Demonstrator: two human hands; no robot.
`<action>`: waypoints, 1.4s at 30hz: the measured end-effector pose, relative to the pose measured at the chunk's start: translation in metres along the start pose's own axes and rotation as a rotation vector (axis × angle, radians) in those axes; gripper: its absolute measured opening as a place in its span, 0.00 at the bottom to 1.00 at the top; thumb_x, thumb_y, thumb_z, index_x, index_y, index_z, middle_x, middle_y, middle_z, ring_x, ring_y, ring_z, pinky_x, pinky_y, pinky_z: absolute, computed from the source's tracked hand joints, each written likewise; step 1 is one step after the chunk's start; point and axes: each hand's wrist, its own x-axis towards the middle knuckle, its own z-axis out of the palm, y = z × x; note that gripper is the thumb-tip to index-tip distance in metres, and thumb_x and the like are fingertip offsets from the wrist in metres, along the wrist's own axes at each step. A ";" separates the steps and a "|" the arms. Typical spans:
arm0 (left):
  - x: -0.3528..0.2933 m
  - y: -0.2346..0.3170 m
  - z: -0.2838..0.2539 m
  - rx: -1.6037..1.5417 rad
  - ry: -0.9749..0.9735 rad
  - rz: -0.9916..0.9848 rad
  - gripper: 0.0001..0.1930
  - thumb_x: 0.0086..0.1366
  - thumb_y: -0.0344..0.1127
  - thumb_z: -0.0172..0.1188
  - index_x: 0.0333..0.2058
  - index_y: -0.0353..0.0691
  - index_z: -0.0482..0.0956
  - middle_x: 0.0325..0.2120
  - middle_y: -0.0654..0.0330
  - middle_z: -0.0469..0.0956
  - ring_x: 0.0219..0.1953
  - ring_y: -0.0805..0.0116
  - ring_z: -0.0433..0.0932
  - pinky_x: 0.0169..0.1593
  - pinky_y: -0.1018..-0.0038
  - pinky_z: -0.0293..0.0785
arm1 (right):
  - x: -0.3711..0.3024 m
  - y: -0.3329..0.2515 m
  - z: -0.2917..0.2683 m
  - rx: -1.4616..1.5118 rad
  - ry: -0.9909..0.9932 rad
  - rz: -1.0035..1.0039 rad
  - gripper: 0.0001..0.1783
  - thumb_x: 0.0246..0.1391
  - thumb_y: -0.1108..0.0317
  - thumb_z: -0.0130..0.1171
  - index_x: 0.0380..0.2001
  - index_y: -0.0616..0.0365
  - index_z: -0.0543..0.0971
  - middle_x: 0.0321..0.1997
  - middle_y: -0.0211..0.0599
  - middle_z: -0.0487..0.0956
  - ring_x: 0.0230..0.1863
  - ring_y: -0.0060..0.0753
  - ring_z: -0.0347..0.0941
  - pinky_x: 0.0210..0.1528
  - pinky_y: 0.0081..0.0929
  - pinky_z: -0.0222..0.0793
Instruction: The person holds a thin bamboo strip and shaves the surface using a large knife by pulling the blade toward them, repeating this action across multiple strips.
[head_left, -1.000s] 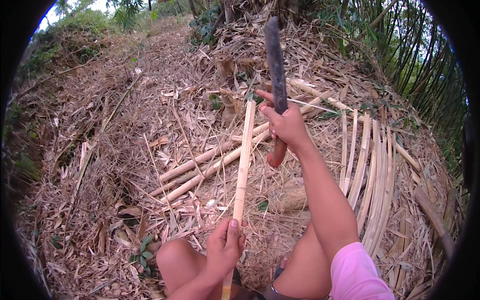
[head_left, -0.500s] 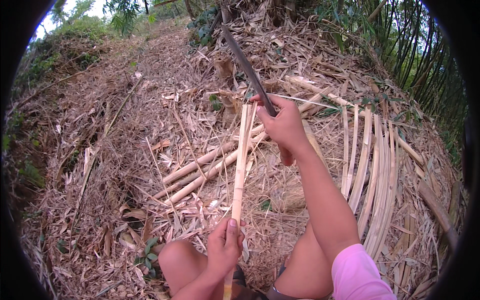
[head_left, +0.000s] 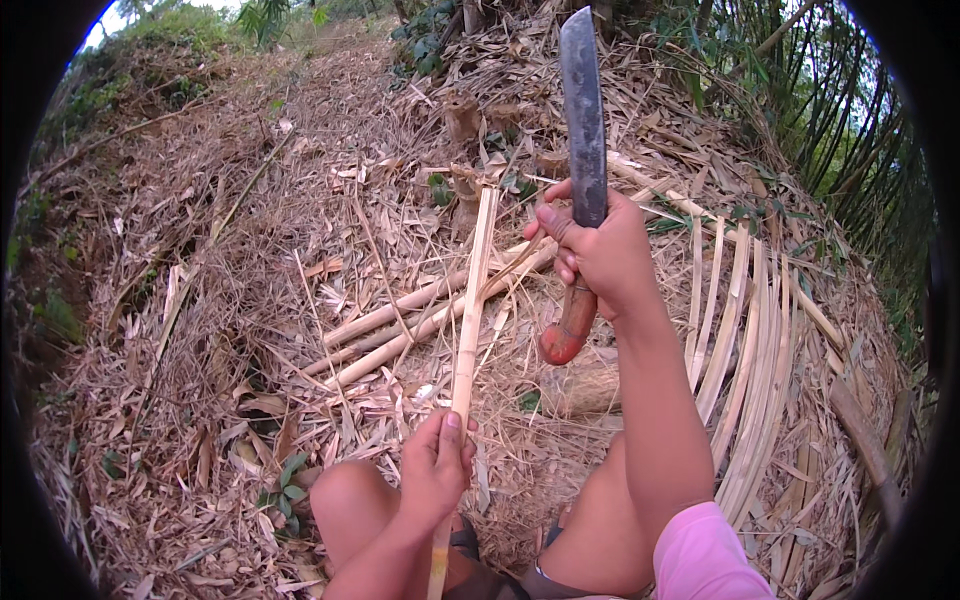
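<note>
My left hand [head_left: 437, 465] is closed around the lower part of a long, pale split bamboo strip [head_left: 470, 320], which stands nearly upright in front of my knees. My right hand [head_left: 610, 255] grips a machete [head_left: 585, 120] near where blade and handle meet. Its dark, worn blade points up, and the brown wooden handle with a reddish end hangs below the fist. A thin bamboo sliver [head_left: 522, 258] runs from near the right fingertips down toward the strip; whether they pinch it I cannot tell. The blade is apart from the strip.
Several split bamboo strips [head_left: 735, 330] lie side by side at the right. Bamboo poles [head_left: 410, 345] rest on the leaf litter ahead, near a short log [head_left: 580, 388]. Cut stumps [head_left: 462, 118] stand farther off, and bamboo stems grow at the far right. My bent knees are below.
The machete has swung from leaning left to upright, its flat side now showing. My right hand has moved right, away from the strip's top, with the sliver bending outward.
</note>
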 end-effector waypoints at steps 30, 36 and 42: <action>0.086 0.118 -0.154 0.185 0.327 0.243 0.15 0.76 0.43 0.41 0.36 0.37 0.69 0.16 0.67 0.64 0.09 0.80 0.58 0.11 0.81 0.57 | -0.027 -0.066 -0.031 -0.016 0.480 -0.457 0.15 0.55 0.69 0.66 0.41 0.66 0.76 0.34 0.44 0.83 0.17 0.14 0.64 0.17 0.13 0.58; 0.060 0.143 -0.090 0.106 0.125 0.168 0.14 0.76 0.41 0.42 0.38 0.36 0.70 0.16 0.68 0.66 0.10 0.83 0.59 0.12 0.85 0.58 | -0.005 -0.027 -0.039 -0.445 0.627 -0.225 0.29 0.54 0.49 0.66 0.53 0.56 0.78 0.42 0.39 0.83 0.15 0.14 0.64 0.19 0.18 0.62; 0.068 0.109 -0.029 -0.092 -0.113 0.102 0.14 0.76 0.42 0.41 0.39 0.37 0.70 0.18 0.66 0.67 0.11 0.81 0.61 0.13 0.84 0.57 | -0.006 0.018 -0.010 -0.242 0.146 0.167 0.29 0.50 0.45 0.68 0.41 0.62 0.83 0.30 0.35 0.83 0.14 0.15 0.64 0.18 0.19 0.62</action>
